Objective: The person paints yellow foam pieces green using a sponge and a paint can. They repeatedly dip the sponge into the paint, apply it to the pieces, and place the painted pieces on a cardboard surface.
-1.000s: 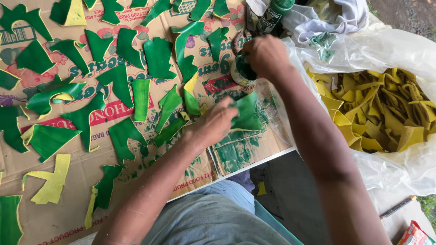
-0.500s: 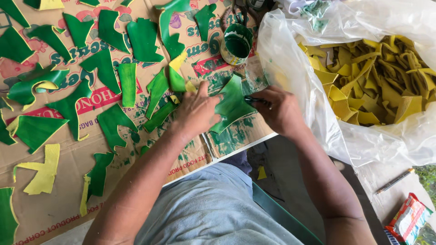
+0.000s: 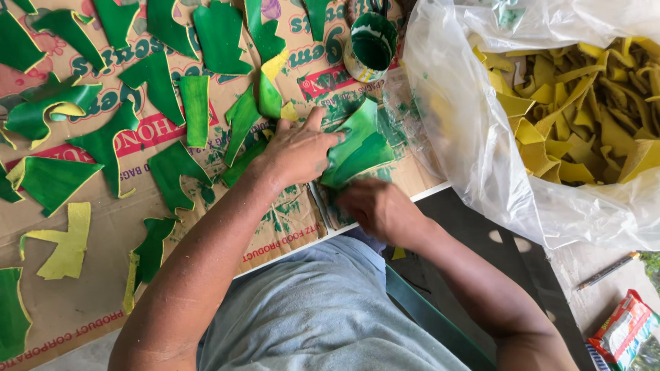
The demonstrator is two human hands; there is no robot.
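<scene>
Since half a second ago the right hand has dropped from the right edge of the green painted piece to its lower edge, nearer the person's body; a second ago that hand was up at the paint can. Now its fingers curl together at the bottom of the piece, touching it, though whether they pinch it or hold something small against it cannot be told. Closest to the camera lies the grey shirt, with both forearms reaching out over it.

Just beyond, the left hand lies flat with fingers spread, pressing down on the left side of the green painted piece and pinning it to the cardboard sheet near that sheet's front edge. Paint smears mark the cardboard around the piece.

Farther out and to the left, many green cut pieces lie spread over the cardboard, with a few yellow unpainted pieces among them. Beyond the held piece stands the paint can, open and coated green inside.

To the right, a clear plastic bag holds a heap of yellow cut pieces. On the ground beside it lie a pencil and a snack packet.
</scene>
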